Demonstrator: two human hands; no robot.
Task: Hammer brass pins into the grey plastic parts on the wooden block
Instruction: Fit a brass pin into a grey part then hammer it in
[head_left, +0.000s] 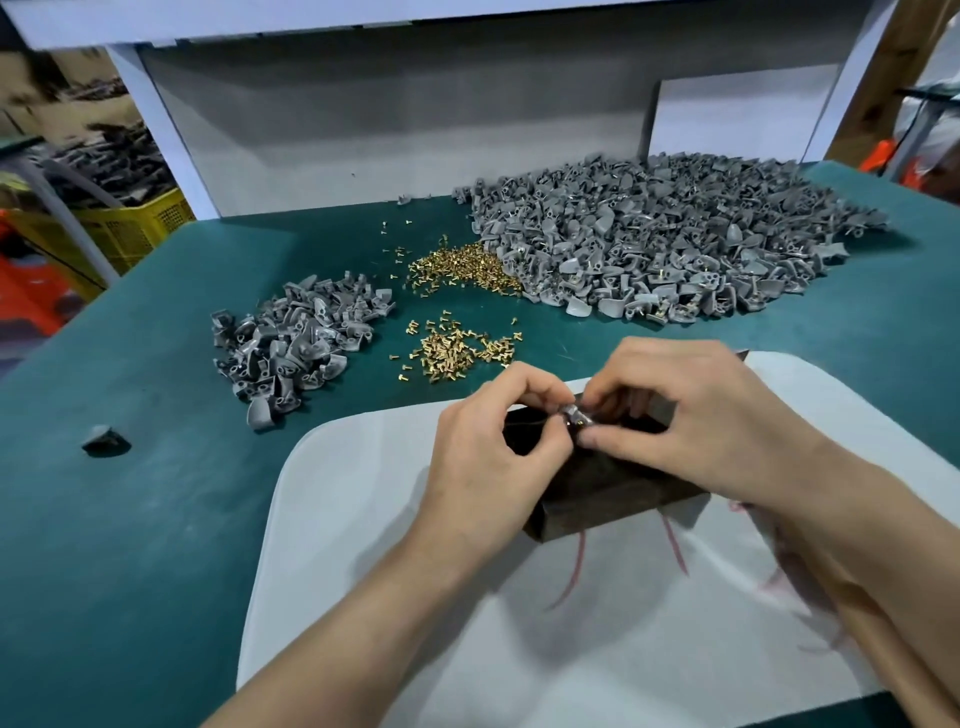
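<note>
I've got both hands over the wooden block (613, 491), which sits on a white pad (363, 519) on the green counter (130, 519). Left hand (483, 457) & right hand (696, 415) meet tip to tip. Fingers of both are clamped on one grey part (573, 415), held betw. them just over the block's top. Loose brass pins (457, 356) lie beyond the pad, right of the small heap (296, 343); the big heap (649, 234) is farther back.

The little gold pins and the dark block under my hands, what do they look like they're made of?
Pins: shiny yellow metal with a bright glint, likely brass. Block: dark brown and matte with faint streaks like grain, probably stained or worn wood.
</note>
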